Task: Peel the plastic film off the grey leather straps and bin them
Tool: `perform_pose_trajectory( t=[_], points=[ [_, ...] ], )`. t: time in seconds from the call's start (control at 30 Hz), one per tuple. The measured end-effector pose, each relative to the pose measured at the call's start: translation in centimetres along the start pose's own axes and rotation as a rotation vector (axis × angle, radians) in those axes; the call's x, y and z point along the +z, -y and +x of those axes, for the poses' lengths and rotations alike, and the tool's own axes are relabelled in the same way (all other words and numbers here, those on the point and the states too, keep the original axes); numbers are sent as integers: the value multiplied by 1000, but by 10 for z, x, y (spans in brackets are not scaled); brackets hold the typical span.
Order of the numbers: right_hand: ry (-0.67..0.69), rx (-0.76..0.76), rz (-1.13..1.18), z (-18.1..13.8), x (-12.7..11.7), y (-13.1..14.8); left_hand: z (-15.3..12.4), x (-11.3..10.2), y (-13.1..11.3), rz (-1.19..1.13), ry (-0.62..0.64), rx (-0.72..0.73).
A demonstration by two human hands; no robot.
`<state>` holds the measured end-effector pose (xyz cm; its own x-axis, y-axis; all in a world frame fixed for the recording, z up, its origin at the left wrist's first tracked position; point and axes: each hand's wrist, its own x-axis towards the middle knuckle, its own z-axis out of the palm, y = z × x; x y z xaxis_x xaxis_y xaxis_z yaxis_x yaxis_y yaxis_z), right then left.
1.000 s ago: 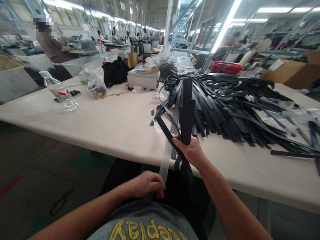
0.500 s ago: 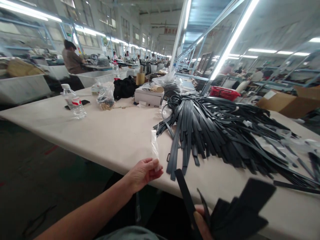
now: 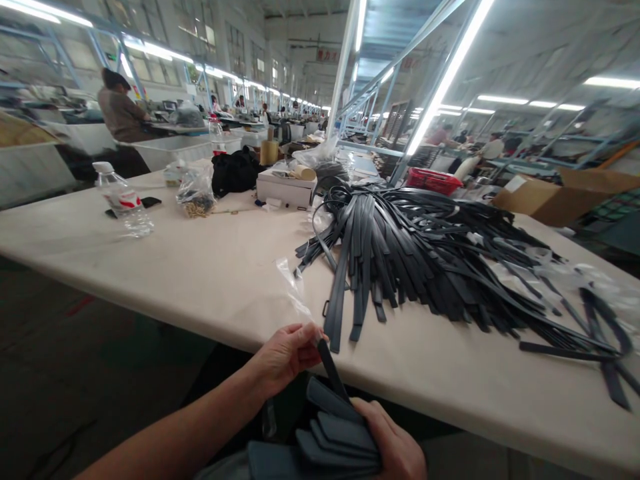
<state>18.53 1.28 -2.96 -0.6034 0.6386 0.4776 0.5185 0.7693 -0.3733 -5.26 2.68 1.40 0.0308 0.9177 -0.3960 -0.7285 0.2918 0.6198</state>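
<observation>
A: What does each hand hold?

B: The right hand point(image 3: 395, 443) is clenched around a fan of dark straps point(image 3: 333, 433), low in front of the body, just below the worktop point(image 3: 200, 267) edge. The left hand point(image 3: 285, 353) pinches the top of one strap point(image 3: 327, 360) that stands up from the fan, and its grip also closes on a clear plastic sleeve point(image 3: 293, 297) that rises over the worktop edge.

A: And around the hands?

B: Just beyond the left hand lies the big pile of straps point(image 3: 425, 253), spreading to the right across the worktop. Far left of the pile stands a water bottle point(image 3: 120, 200), with a small bag point(image 3: 195, 190), a black bag point(image 3: 233, 170) and a white box point(image 3: 285, 187) between bottle and pile. A cardboard box point(image 3: 560, 193) is at the far right, a red basket point(image 3: 433, 180) behind the pile. Another person point(image 3: 117, 113) sits at the next bench, well apart.

A: What could go wrong from here?

B: I think the fan may slip, because the right hand holds many smooth straps at only one end; if the fingers loosen, they slide apart to the floor. Also the sleeve is thin, so a pull by the left hand may tear it or let it escape. The single strap may drag its neighbours out.
</observation>
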Motion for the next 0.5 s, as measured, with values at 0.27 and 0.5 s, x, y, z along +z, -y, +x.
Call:
perform_pose_trajectory(
  t=[0.27,0.5],
  points=[
    [39,257,310,30,7,25,-4,3,20,65,-9,-16],
    [88,441,464,34,9,24,-3,-7,28,112,2,34]
  ],
)
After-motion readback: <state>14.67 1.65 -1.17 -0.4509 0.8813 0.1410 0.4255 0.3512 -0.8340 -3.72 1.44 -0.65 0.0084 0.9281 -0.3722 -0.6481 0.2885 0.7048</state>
